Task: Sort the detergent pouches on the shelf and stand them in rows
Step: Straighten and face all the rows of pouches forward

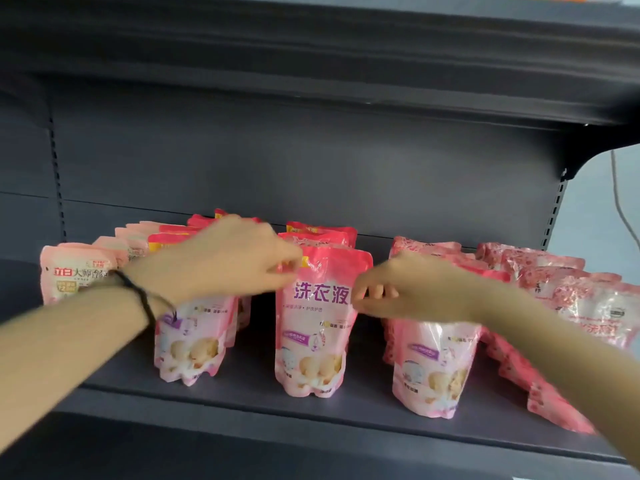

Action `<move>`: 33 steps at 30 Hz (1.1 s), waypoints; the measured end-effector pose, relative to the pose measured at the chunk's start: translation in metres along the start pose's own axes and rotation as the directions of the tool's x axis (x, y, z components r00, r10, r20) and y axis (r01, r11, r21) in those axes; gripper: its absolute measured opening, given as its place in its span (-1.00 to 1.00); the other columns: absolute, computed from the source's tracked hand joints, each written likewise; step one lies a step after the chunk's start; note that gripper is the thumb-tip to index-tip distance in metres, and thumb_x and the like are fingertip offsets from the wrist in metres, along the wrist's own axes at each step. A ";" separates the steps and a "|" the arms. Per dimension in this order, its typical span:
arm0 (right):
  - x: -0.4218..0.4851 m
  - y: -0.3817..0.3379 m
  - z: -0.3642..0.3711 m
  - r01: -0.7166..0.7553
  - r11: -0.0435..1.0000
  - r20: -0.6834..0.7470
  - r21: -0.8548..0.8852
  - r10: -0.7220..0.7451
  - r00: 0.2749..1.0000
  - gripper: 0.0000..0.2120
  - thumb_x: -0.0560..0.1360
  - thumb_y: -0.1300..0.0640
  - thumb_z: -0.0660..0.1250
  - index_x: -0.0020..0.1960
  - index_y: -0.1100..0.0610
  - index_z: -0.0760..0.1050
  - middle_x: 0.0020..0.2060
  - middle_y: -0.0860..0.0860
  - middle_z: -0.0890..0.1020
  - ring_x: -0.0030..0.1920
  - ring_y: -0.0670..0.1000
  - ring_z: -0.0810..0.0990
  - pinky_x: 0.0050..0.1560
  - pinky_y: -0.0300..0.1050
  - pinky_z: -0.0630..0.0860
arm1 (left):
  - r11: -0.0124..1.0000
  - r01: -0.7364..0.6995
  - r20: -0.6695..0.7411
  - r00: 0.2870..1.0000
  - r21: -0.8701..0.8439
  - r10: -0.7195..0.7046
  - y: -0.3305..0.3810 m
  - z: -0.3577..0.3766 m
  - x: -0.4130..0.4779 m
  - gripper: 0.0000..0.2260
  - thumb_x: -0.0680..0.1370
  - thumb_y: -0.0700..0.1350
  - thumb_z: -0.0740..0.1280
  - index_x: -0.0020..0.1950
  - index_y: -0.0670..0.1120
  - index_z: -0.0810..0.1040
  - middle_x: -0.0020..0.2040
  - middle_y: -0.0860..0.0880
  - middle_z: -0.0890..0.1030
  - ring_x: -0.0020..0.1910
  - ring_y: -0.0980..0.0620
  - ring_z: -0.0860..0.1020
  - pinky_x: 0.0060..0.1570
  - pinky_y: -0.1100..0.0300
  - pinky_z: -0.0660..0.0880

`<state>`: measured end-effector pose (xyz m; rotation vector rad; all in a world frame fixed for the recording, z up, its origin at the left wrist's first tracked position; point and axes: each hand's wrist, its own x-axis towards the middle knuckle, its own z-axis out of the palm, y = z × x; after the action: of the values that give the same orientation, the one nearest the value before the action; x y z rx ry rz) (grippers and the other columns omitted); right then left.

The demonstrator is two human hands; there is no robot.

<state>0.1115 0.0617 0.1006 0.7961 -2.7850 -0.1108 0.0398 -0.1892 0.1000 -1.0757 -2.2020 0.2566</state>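
Left hand [235, 261], right hand [408, 289]: fingers [288, 264] pinch upper edges, glossy pink detergent pouch [311, 341] (middle row front), presumably squaring it upright.

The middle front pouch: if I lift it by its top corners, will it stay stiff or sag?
The middle front pouch probably sags: its film looks soft and creased. Its bulging bottom suggests liquid inside, so it may feel heavy. The glossy skin could slip.

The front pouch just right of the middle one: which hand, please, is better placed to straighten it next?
Probably the right hand: it is nearest the right front pouch, while the left hand pinches the middle pouch.
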 end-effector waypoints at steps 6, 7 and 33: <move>0.034 0.041 -0.054 -0.051 0.998 0.013 0.024 0.051 0.999 -0.78 0.47 -0.14 0.21 -0.12 -0.08 0.59 -0.31 -0.27 0.62 -0.35 -0.20 0.63 -0.16 -0.21 0.56 | 0.996 0.027 0.097 0.995 -0.083 -0.019 -0.040 -0.028 0.049 -0.88 0.54 0.17 0.17 -0.02 0.24 0.48 -0.17 0.24 0.56 -0.18 0.25 0.51 -0.34 0.31 0.31; 0.040 0.047 -0.055 -0.065 0.997 0.007 0.032 0.065 0.998 -0.80 0.48 -0.13 0.23 -0.11 -0.09 0.59 -0.30 -0.27 0.63 -0.35 -0.19 0.63 -0.14 -0.21 0.56 | 0.994 0.036 0.101 0.995 -0.107 -0.025 -0.043 -0.024 0.055 -0.91 0.55 0.15 0.19 -0.02 0.26 0.48 -0.14 0.25 0.55 -0.17 0.29 0.49 -0.33 0.30 0.31; 0.112 0.091 -0.055 0.044 0.347 -0.246 0.937 0.565 0.787 -0.87 0.59 0.20 0.28 -0.13 0.15 0.53 -0.18 0.05 0.67 -0.20 0.01 0.66 -0.10 -0.10 0.65 | 0.284 0.109 -0.071 0.830 -0.953 -0.554 -0.066 0.020 0.121 -0.84 0.64 -0.12 0.19 -0.07 -0.02 0.53 -0.12 0.02 0.59 -0.12 0.09 0.55 0.07 0.05 0.54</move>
<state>-0.0133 0.0795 0.1899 0.3490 -2.1303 1.6275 -0.0679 -0.1372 0.1721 -0.9558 -2.0248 -1.5178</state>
